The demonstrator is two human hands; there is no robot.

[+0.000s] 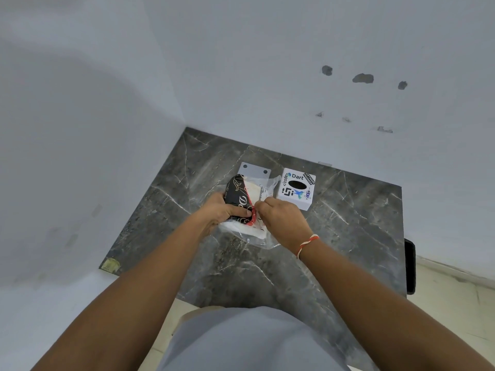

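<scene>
Plastic is the obstacle here. The tissue pack (242,195) lies on the dark marble table (348,236). My left hand (222,212) grips its black printed end, thumb curled over the top, while my right hand (281,218) pinches the clear wrap at the red seam. I'd judge it best to pin the pack down firmly and tear in small pulls, so the white tissues inside keep their stack. Just beside it on the right stands the white stickered box (296,191). Its oval slot (297,185) looks dark, and I cannot tell what it holds. Behind the pack lies a flat white panel (254,170) with two holes.
</scene>
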